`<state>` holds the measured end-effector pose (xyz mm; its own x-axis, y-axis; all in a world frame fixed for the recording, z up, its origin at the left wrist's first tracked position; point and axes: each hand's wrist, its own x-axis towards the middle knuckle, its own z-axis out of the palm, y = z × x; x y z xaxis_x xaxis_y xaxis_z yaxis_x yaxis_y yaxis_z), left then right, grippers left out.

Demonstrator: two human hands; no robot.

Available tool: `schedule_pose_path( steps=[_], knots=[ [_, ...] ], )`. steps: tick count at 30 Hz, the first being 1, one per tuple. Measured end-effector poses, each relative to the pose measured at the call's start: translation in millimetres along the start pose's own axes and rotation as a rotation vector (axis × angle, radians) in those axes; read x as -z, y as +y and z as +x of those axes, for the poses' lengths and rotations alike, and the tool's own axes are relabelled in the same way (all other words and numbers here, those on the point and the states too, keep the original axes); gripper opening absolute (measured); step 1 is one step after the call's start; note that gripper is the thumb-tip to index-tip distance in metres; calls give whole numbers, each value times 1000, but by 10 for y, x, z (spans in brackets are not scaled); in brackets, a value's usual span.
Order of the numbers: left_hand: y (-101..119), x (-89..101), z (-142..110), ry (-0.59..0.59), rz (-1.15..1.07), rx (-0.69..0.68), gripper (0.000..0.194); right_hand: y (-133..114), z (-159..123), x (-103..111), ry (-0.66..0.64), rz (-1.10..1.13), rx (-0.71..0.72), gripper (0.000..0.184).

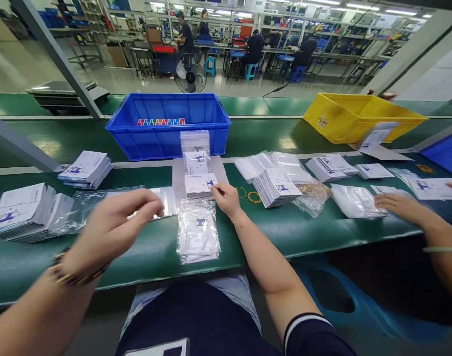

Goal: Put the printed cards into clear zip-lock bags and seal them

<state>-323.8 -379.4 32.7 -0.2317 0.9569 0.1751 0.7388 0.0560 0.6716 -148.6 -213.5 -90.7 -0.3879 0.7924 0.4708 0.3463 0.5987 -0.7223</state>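
My right hand (228, 199) pinches the right edge of the top booklet (200, 183) on a small white stack in front of the blue bin. My left hand (118, 225) is to the left, fingers bent and pressed together over a clear plastic bag (168, 200); whether the fingertips grip it is hidden. Nearest to me lie bagged booklets (198, 230) in crinkled clear plastic. Behind the stack, another bagged booklet (196, 158) leans upright on a grey board (220, 170) against the bin.
A blue bin (166, 141) holds colourful boxes; a yellow bin (359, 116) stands right. Booklet stacks (87, 168) sit left, more booklets (278, 187) right, beside rubber bands (254, 197) and clear bags (289, 165). A co-worker's hand (400, 205) reaches in at the right.
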Motion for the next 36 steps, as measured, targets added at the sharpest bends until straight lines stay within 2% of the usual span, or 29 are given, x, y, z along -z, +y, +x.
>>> schedule_pose_path(
  steps=[2,5,7,9,12,14,18,20,21,23,25,27,30,33,36],
  knots=[
    [-268,-192,209,-108,181,52,30,16,11,0,37,-11,-5,21],
    [-731,-507,459,-238,431,237,27,41,21,-29,30,-17,19,22],
    [-951,-628,541,-293,458,292,21,51,19,-47,14,-9,39,22],
    [-1051,-650,572,-308,432,297,19,48,13,-54,11,6,53,23],
    [-1011,-577,575,-304,378,278,22,-9,-4,-73,14,58,57,24],
    [-907,-542,563,-294,308,253,25,-85,-16,-122,-54,139,36,24],
    [-667,-640,520,-284,172,154,24,-263,-30,-315,-427,310,-206,25],
    [-591,-747,509,-288,136,117,24,-315,-38,-396,-498,237,-274,30],
    [-571,-801,510,-279,93,112,25,-327,-45,-419,-481,156,-241,30],
    [-562,-901,525,-250,-78,143,29,-326,-71,-429,-401,-37,-82,30],
    [-577,-983,547,-234,-327,241,33,-305,-109,-410,-364,-183,88,33],
    [-598,-1047,563,-236,-544,355,34,-288,-148,-388,-368,-254,184,36],
    [-623,-1109,567,-213,-686,423,30,-298,-171,-362,-373,-229,197,36],
    [-648,-1134,552,-152,-623,353,28,-337,-142,-334,-344,-90,132,29],
    [-674,-1143,534,-121,-526,274,29,-357,-107,-300,-325,-10,41,14]
  ],
)
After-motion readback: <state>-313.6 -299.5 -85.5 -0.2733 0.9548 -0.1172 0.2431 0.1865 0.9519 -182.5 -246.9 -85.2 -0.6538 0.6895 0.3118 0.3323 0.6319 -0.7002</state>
